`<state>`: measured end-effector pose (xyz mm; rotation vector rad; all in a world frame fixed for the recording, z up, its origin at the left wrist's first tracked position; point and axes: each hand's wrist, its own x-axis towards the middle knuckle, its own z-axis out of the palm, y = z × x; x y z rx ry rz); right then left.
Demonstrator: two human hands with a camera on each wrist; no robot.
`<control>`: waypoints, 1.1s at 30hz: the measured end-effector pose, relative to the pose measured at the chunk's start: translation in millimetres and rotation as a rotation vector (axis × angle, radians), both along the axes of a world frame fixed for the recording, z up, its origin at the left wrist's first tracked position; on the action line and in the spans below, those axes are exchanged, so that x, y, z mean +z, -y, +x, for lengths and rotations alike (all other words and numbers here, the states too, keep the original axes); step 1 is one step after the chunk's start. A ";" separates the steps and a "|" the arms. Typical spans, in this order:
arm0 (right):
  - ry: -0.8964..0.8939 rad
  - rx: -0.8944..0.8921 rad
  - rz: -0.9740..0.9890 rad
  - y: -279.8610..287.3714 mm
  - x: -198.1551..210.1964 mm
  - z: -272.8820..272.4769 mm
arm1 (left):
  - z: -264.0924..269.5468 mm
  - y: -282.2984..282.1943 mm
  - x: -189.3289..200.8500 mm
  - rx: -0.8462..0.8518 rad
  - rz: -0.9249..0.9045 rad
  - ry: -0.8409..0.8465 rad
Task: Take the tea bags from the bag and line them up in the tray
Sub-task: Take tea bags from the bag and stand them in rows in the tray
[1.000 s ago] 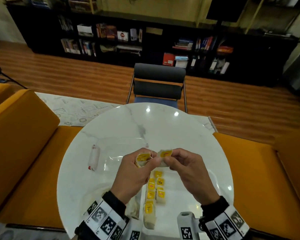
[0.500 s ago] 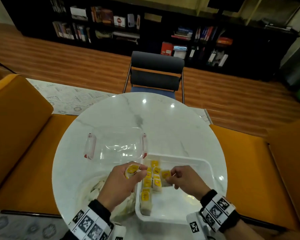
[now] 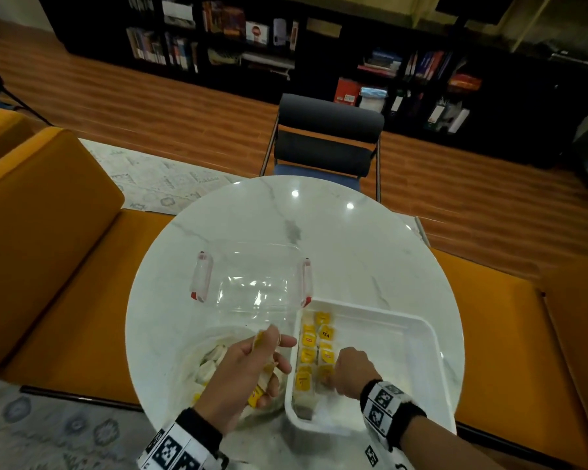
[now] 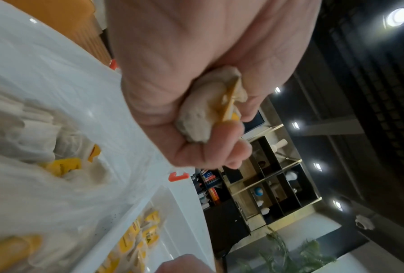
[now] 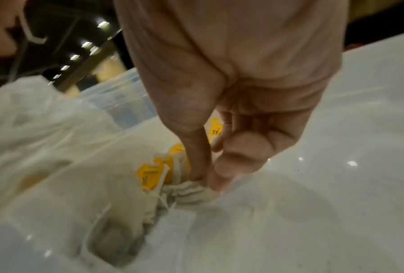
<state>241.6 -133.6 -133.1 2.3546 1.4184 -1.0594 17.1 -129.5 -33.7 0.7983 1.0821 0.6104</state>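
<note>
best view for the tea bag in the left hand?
Left wrist: the tea bag fills mid-frame, gripped in the left hand, yellow tag edge-on. Head shows only yellow bits past curled fingers. The right wrist view does not show it.

Head camera looks down over the tray (image 3: pixel 433 337); both wrist cameras share it, close.

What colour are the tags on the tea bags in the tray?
Yellow tags on pale tea bags; one reads "TEA". Clearest in the head view, inside the white tray.
</note>
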 end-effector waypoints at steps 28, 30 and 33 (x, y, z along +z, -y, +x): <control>-0.599 0.030 0.960 15.1 180.0 1.7 | 28.3 -17.5 13.9 -0.306 0.164 0.029; -0.558 0.030 0.956 15.6 177.6 6.8 | 27.8 -21.2 11.6 -0.202 0.197 -0.020; -0.532 -0.006 0.950 16.2 176.0 11.6 | 26.4 -27.7 16.2 -0.062 0.230 -0.002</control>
